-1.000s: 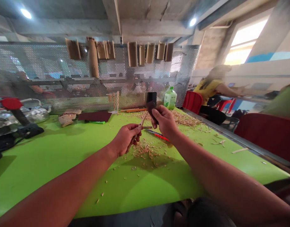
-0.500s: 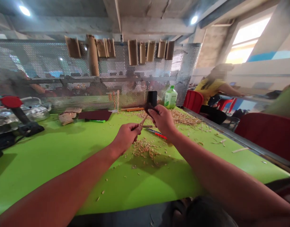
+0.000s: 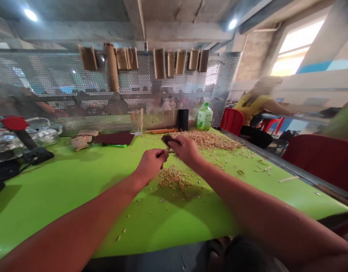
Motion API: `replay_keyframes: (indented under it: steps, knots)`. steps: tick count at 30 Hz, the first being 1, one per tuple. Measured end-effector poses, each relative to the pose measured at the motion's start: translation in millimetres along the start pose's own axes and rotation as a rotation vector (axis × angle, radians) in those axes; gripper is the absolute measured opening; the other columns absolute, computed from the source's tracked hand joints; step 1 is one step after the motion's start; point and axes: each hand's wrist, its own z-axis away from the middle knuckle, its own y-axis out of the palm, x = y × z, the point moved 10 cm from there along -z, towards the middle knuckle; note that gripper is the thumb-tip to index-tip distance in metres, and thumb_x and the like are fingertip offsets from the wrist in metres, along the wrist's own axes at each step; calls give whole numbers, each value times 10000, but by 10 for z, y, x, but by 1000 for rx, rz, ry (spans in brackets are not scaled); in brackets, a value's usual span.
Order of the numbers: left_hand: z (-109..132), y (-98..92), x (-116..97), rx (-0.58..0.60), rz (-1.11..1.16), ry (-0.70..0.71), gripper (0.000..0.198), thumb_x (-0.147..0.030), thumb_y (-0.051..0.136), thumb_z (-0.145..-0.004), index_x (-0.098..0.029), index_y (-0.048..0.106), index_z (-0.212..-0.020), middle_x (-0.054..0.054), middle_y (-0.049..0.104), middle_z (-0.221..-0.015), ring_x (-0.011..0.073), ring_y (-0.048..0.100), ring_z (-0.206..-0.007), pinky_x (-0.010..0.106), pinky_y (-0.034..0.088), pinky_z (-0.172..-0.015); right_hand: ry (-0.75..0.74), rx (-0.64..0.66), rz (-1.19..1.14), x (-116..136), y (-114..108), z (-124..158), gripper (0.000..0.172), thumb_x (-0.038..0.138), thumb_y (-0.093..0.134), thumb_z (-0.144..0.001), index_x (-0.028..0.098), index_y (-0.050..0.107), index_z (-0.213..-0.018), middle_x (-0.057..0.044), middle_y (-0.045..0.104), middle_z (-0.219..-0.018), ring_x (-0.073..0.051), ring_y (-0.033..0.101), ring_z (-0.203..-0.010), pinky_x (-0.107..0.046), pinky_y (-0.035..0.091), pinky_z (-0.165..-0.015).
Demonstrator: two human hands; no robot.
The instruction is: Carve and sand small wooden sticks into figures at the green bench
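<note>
My left hand (image 3: 151, 164) grips a thin wooden stick (image 3: 168, 151), and most of the stick is hidden by my fingers. Just beside it, my right hand (image 3: 185, 150) pinches a folded piece of dark abrasive paper (image 3: 167, 139) against the stick. Both hands hover above the green table (image 3: 77, 189). Wood shavings lie in a loose heap (image 3: 170, 177) under my hands, and a larger pile (image 3: 208, 139) sits beyond my right hand.
A perforated metal screen (image 3: 63, 75) with hanging bamboo pieces (image 3: 159, 63) backs the table. A black cup (image 3: 183, 119), a green-capped bottle (image 3: 204, 118) and a dark sheet (image 3: 114, 138) stand near it. A red-topped clamp tool (image 3: 15, 123) sits far left. A co-worker (image 3: 253, 105) sits at the right.
My right hand has moved left and down, closer to my left hand, with the dark paper. It now covers the stick's tip, and my forearm hides the red-handled tool on the table.
</note>
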Motion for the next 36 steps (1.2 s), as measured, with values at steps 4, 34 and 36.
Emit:
replay_keyframes:
  steps: [4, 34, 36]
  knots:
    - [-5, 4, -95, 22, 7, 70, 277, -392, 611, -808, -142, 700, -887, -31, 491, -590, 81, 415, -484, 209, 313, -450, 269, -317, -170, -560, -526, -142, 226, 375, 567, -819, 232, 438, -701, 72, 429, -470, -92, 389, -388, -223, 271, -388]
    - [25, 5, -119, -4, -108, 70, 308, -411, 550, -855, -155, 621, -697, -55, 402, -496, 91, 337, -471, 246, 230, -481, -73, -16, -2, 215, -27, 80, 245, 349, 588, -816, 215, 473, -646, 30, 494, -563, -117, 432, -556, -255, 296, -519]
    - [28, 8, -140, -6, -155, 84, 304, -407, 542, -858, -154, 650, -726, -52, 409, -506, 99, 349, -486, 252, 232, -493, -12, -130, -8, 137, -160, 61, 255, 370, 559, -834, 221, 459, -652, 32, 483, -549, -120, 421, -536, -256, 285, -510]
